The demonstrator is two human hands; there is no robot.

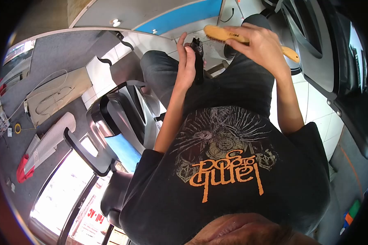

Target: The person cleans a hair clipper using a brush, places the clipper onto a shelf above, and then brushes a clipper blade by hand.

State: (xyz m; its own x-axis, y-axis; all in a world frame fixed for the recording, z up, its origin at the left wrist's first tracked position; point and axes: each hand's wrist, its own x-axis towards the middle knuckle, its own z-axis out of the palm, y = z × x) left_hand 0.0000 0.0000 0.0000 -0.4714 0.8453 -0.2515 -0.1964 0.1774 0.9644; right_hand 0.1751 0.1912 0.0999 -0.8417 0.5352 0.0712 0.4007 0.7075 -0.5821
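My left hand [185, 70] is closed around a black hair clipper [199, 68]. Its toothed head points up and away from me, and one finger is stretched out beside it. My right hand [261, 44] grips a light wooden brush [216, 33] around its middle. The brush's rounded head points left, above and to the right of the clipper and apart from it, with the bristles facing down. The handle end sticks out past the right side of my hand. Both hands are held over my knees in dark trousers [233, 81].
Black and silver salon chairs stand to my left [122, 118] and right [315, 53]. Ahead is a grey and blue drawer cabinet [171, 20] with white knobs. Cables, a board [61, 96] and a rolled sheet [55, 136] appear at far left. White tiles [306, 98] cover the floor.
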